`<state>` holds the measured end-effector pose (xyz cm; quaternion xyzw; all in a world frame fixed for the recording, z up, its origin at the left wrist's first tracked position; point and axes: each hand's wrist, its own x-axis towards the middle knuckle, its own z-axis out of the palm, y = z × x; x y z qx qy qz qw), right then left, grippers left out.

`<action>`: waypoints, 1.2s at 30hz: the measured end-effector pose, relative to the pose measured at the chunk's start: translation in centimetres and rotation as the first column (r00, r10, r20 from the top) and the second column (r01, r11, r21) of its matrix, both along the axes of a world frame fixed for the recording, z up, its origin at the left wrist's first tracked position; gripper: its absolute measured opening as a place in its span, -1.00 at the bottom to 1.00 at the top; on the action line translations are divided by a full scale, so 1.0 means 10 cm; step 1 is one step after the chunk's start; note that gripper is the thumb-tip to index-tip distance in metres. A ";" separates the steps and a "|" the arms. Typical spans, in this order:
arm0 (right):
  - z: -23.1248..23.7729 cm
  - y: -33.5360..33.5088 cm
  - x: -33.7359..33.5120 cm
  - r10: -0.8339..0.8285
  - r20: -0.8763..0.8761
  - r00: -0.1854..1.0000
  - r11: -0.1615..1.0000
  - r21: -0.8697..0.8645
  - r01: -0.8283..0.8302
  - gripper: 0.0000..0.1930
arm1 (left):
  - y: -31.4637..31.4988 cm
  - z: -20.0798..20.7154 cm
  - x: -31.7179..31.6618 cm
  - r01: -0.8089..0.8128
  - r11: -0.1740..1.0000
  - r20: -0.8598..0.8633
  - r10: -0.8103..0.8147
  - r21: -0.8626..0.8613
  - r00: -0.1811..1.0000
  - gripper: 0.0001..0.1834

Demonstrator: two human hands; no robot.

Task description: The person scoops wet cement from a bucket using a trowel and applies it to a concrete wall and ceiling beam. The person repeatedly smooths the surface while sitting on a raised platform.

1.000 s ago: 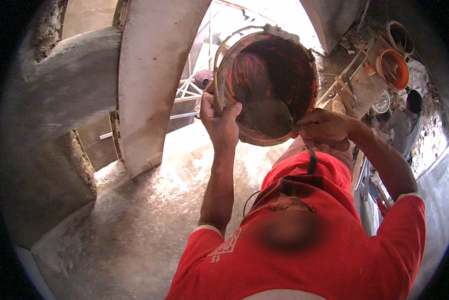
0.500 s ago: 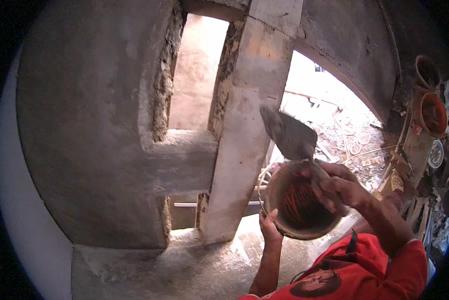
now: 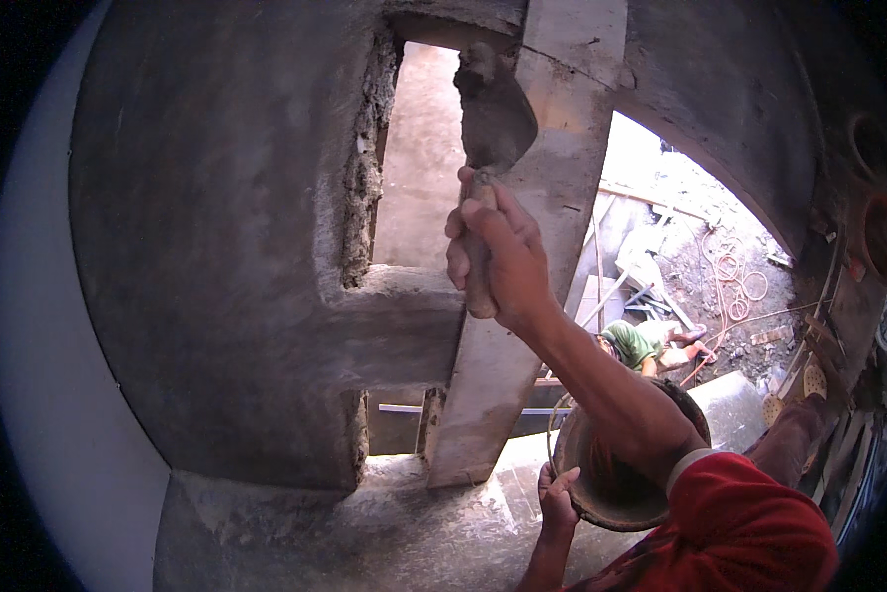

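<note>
My right hand (image 3: 502,242) is closed round the wooden handle of a trowel (image 3: 498,118). The blade points up and carries a lump of wet grey mortar (image 3: 479,67) near its tip. It stands in front of the right edge of the upper rectangular wall opening (image 3: 414,158), beside a pale upright board (image 3: 552,187). Lower down, my left hand (image 3: 559,495) grips the rim of a round, mortar-stained bucket (image 3: 593,513) with a thin wire handle. My right forearm hides part of the bucket, and its inside is dark with reddish streaks.
Grey plastered wall (image 3: 216,247) fills the left side. A smaller opening (image 3: 394,424) sits below the upper one. Through the arched gap, a person in green (image 3: 641,340) is seen below among boards and a coiled hose (image 3: 730,266). An orange tub (image 3: 883,237) stands at the far right.
My right hand has lifted the trowel from above the bucket up and left to the upper opening. The bucket sits lower in view, and the person below has come into sight.
</note>
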<state>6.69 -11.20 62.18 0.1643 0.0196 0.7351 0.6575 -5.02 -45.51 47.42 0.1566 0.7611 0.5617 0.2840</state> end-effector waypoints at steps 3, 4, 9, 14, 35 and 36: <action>-0.02 -0.10 0.05 -0.081 0.032 0.996 0.991 -0.107 0.084 -0.45 | -0.15 0.02 -0.05 -0.081 0.996 0.012 0.081 0.033 0.997 -0.69; -0.04 -0.15 0.07 -0.140 0.064 0.988 0.977 -0.153 0.149 -0.44 | -0.21 0.04 -0.06 -0.082 0.996 0.001 0.082 0.042 0.997 -0.69; -0.11 -0.24 0.07 -0.430 0.482 0.763 0.629 -0.446 0.637 -0.37 | -0.41 0.11 -0.07 -0.224 0.975 -0.085 0.223 0.002 0.971 -0.69; 0.28 0.21 -0.30 -0.242 0.932 0.269 0.462 -0.133 0.877 -0.66 | -0.54 0.13 0.02 -0.279 0.957 -0.091 0.286 0.084 0.954 -0.69; 0.05 0.39 -0.20 0.155 0.218 0.963 0.982 0.076 -0.176 -0.59 | -0.13 -0.18 0.18 -0.009 0.998 0.060 0.005 0.067 0.998 -0.74; 0.09 0.48 -0.23 0.239 0.223 0.945 0.967 0.032 -0.252 -0.60 | -0.14 -0.17 0.20 -0.033 0.999 0.055 0.031 0.037 0.998 -0.74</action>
